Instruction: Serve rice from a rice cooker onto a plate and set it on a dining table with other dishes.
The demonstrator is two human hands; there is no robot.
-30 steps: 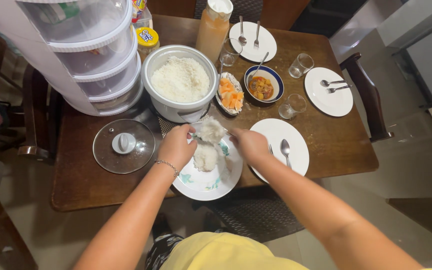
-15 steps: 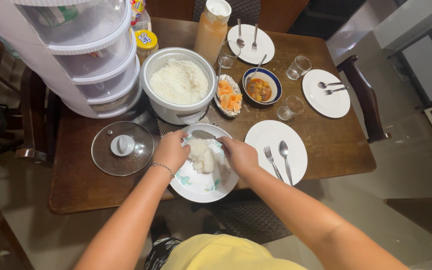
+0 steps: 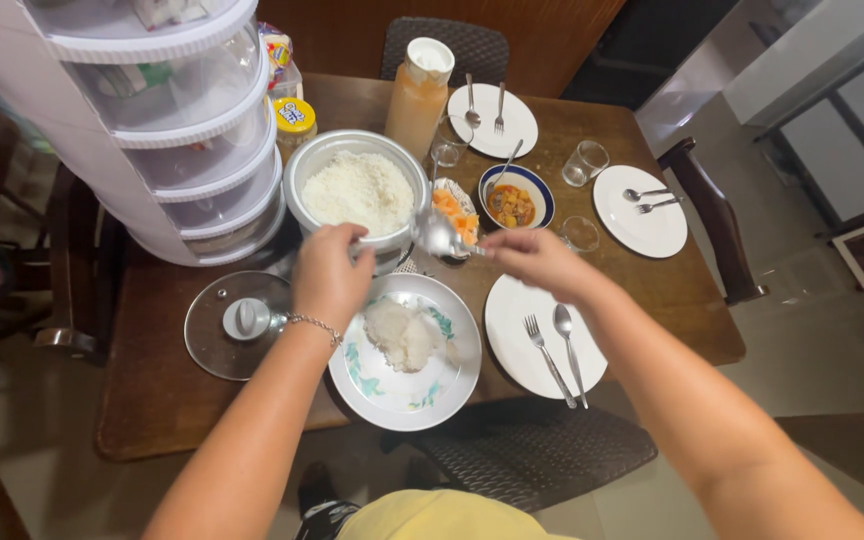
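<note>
Head view: spoon [image 3: 439, 236] now lifted off plate [image 3: 372, 385].

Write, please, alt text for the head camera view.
A right hand holds a metal serving spoon between a white rice cooker pot and a floral round plate with rice; the left hand is at the pot's rim.

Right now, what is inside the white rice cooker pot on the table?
The rice cooker pot is open and holds white cooked rice, filling it almost to the rim. The left hand covers part of its near wall; what lies under the rice cannot be seen.
</note>
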